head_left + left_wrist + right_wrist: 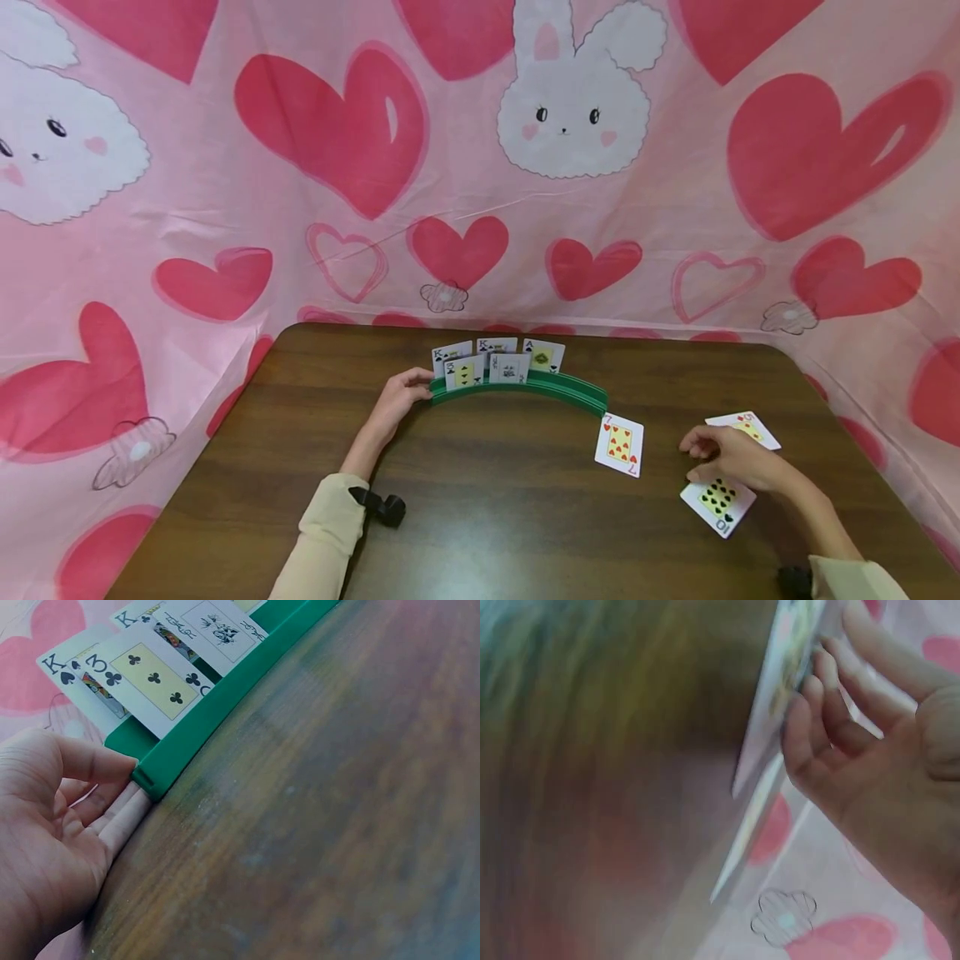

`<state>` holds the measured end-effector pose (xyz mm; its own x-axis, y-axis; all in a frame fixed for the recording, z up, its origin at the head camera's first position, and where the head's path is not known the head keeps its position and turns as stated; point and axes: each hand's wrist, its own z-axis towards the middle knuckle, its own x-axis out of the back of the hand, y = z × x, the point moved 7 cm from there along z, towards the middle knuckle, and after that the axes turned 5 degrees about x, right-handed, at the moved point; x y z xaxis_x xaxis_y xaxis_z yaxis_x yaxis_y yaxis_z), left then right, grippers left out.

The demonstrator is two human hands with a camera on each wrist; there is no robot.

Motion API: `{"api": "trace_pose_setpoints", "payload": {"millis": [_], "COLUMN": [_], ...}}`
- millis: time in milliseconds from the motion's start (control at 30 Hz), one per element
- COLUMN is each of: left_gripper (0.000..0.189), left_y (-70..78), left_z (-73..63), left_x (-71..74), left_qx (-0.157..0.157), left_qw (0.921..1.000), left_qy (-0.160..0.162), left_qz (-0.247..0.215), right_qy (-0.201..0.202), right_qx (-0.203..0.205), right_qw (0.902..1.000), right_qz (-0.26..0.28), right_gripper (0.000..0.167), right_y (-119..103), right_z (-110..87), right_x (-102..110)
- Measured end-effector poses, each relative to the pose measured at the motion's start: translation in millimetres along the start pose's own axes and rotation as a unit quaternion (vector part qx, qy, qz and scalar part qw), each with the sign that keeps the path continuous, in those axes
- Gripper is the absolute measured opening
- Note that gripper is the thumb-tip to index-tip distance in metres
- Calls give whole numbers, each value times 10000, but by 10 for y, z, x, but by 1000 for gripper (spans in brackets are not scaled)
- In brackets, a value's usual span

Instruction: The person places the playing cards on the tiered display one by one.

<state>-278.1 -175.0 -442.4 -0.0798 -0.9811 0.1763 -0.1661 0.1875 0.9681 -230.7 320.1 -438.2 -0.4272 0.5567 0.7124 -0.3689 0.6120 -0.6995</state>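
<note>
In the head view, the left hand (pixel 397 402) pinches the left end of a curved green card holder (pixel 555 388); in the left wrist view, fingers reach above and below that end. The three of clubs (pixel 465 373) stands in the holder's front row beside a joker-like card (pixel 508 368). Behind them stand two kings and an ace (pixel 545 356). The right hand (pixel 735 457) hovers low over a black ten (pixel 718 502), fingers loosely bent, thumb apart from them. Partly behind it lies a red-suited card (pixel 756 429). Whether its fingertips touch a card is unclear.
The seven of hearts (pixel 619 445) lies face up at the holder's right end. A dark brown wooden table (pixel 480 500) carries everything. Behind it hangs a pink cloth (pixel 465 192) with hearts and rabbits, close to the table's back edge.
</note>
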Motion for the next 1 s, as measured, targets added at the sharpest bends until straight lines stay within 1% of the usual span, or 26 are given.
{"api": "trace_pose_setpoints", "payload": {"millis": [67, 167, 200, 267, 333, 400, 433, 500, 533, 600, 667, 700, 733, 767, 800, 900, 933, 1000], "left_gripper": [29, 29, 29, 30, 30, 30, 29, 29, 29, 29, 29, 29, 29, 29, 29, 29, 29, 29], "left_y": [2, 10, 12, 14, 12, 10, 7, 3, 2, -1, -3, -7, -12, -21, -25, -129, -170, -264], "left_z": [2, 6, 8, 15, 18, 14, 10, 0, -6, -17, -16, -13, -10, -4, 2, 99, 132, 202], "left_x": [-4, 17, 26, 43, 54, 58, 57, 50, 42, 26, 9, 1, -2, -4, -10, -7, -5, 0], "left_qx": [-11, -50, -60, -72, -68, -65, -65, -64, -62, -57, -39, -31, -31, -31, -43, -25, -21, -9], "left_qw": [10000, 10000, 10000, 10000, 10000, 10000, 10000, 10000, 10000, 10000, 10000, 10000, 10000, 10000, 10000, 10000, 10000, 9999], "left_qy": [-17, 32, 44, 60, 57, 60, 60, 56, 41, 22, 0, -6, -5, 5, 2, 60, 76, 109], "left_qz": [19, 6, 4, 18, 34, 41, 45, 38, 34, 31, 9, 5, 8, 8, -4, -25, -41, -65], "right_qy": [-193, -256, -191, 62, 291, 472, 492, 386, 323, 214, 232, 288, 357, 444, 585, 1057, 1212, 1558], "right_qx": [218, 791, 970, 1340, 1470, 1401, 1273, 801, 646, 544, 666, 819, 920, 929, 829, 321, 110, -111], "right_qw": [9996, 9963, 9946, 9887, 9838, 9805, 9805, 9850, 9867, 9908, 9941, 9941, 9940, 9943, 9948, 9937, 9921, 9870], "right_qz": [9, -225, -328, -670, -983, -1295, -1414, -1481, -1455, -1220, -825, -654, -464, -273, -120, 183, 298, 377], "right_gripper": [42, 51, 51, 49, 46, 44, 44, 43, 43, 39, 33, 30, 26, 21, 17, 7, 7, 11], "right_y": [1, -25, -31, -55, -64, -63, -59, -32, -32, -68, -138, -187, -234, -272, -298, -348, -359, -391], "right_z": [-64, -128, -137, -146, -148, -147, -146, -146, -150, -156, -154, -152, -148, -142, -135, -117, -110, -89], "right_x": [15, 14, 11, 5, 0, 7, 12, 25, 31, 48, 77, 101, 129, 165, 212, 365, 410, 489]}}
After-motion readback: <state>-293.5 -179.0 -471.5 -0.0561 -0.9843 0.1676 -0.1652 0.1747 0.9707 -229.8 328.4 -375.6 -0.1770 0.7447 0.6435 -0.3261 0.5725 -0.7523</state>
